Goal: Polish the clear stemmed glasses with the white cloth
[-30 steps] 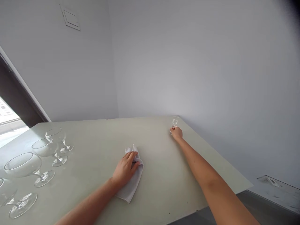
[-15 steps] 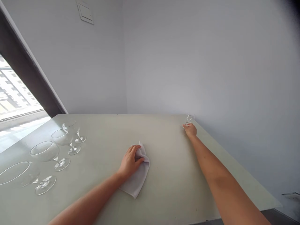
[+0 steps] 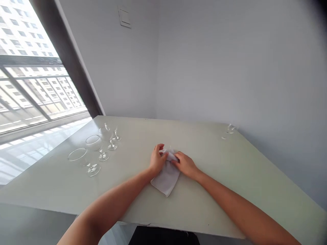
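Left hand and right hand both grip cloth, narrow pinch, near middle of table; we now leave small glass far right, 4 goblets left.

White cloth, loosely folded, bunched at far end, lying on pale tabletop

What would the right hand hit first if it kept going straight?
The right hand already rests on the white cloth; just past that, it would probably meet the left hand.
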Demonstrator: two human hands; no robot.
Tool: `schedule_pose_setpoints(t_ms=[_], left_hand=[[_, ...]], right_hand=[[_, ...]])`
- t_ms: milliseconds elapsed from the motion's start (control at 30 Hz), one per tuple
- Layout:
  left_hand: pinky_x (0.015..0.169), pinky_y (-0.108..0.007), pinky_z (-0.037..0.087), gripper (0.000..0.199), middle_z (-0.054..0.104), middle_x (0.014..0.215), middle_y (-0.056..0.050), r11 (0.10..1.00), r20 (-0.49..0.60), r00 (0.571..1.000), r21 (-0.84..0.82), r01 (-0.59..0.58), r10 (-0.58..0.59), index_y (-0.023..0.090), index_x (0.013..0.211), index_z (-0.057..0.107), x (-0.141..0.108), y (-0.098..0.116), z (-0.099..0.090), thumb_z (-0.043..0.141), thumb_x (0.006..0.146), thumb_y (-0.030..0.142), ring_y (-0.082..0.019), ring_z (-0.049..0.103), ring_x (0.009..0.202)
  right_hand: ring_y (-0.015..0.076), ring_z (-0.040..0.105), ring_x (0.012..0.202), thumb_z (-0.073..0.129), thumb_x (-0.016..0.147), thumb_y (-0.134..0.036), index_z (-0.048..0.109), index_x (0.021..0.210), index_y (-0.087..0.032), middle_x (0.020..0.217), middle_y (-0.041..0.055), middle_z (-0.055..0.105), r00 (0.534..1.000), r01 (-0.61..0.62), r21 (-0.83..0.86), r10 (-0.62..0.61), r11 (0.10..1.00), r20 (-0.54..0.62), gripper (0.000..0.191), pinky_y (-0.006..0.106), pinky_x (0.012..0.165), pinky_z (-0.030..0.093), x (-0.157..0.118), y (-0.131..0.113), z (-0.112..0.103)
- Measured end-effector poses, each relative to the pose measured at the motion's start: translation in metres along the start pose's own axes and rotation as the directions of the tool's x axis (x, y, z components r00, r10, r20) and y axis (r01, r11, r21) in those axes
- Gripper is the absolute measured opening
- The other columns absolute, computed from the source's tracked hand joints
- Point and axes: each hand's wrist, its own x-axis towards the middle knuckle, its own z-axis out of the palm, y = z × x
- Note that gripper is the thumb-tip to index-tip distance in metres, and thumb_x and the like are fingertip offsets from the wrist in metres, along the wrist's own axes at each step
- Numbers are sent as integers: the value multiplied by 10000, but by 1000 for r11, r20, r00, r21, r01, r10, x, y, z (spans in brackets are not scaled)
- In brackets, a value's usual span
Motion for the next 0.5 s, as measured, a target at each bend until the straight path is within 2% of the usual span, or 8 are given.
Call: schedule_pose_setpoints(t_ms=[100,167,233,300,367,400,433,500], left_hand=[[816,-291,440,296,510,1104,-77,1000,-181,984,-28,-14,9,205,1006,486,14,4,-12,555,718,202,-167,486,1039],[814,-278,439,299,498,1116,-82,1000,-348,938,-29,-11,0,202,1025,467,29,7,-28,534,734,196,-159,488,1039],[802,-260,442,341,487,1131,-89,997,-510,857,-15,71,-69,205,1082,441,45,8,-49,520,752,215,-154,494,1041],[799,-253,443,412,459,1173,-106,979,-633,757,-3,203,-159,206,1170,388,60,6,-70,497,776,250,-159,483,1075],[810,-267,439,478,413,1226,-131,955,-701,682,9,297,-206,197,1247,313,72,1,-89,461,798,262,-173,460,1114],[818,-280,436,500,397,1240,-141,947,-717,665,18,321,-212,190,1272,280,77,-2,-97,444,804,254,-182,455,1123],[826,-295,432,516,395,1239,-148,942,-721,660,31,334,-210,184,1288,256,82,-5,-104,434,807,239,-191,457,1123],[842,-325,423,538,426,1202,-144,930,-716,669,80,360,-198,185,1299,244,92,-11,-114,437,798,206,-207,476,1103]], right_hand=[[181,530,625,451,768,-468,594,783,-189,676,31,597,998,-31,134,37,990,-45,314,293,572,406,8,8,-4],[192,557,646,433,772,-484,579,859,-177,718,50,614,994,-90,282,104,955,-34,351,308,587,436,13,20,-20],[197,566,652,504,729,-466,571,906,-172,766,65,621,979,-176,317,200,932,-45,350,328,604,452,17,32,-42],[203,561,670,565,685,-415,572,948,-169,839,85,613,953,-199,117,220,973,-209,360,357,636,453,19,39,-64],[213,552,729,563,682,-366,576,981,-168,933,106,587,902,-149,-190,54,970,-429,358,384,693,440,20,41,-78],[212,545,752,544,698,-351,581,981,-170,958,108,576,876,-104,-302,-57,948,-478,338,387,719,433,19,39,-80],[206,542,764,518,723,-345,586,967,-172,958,104,573,865,-46,-358,-142,932,-481,307,381,737,430,17,36,-78],[188,547,758,458,785,-353,590,933,-178,907,84,586,894,76,-315,-204,946,-399,264,347,736,440,10,26,-63]])
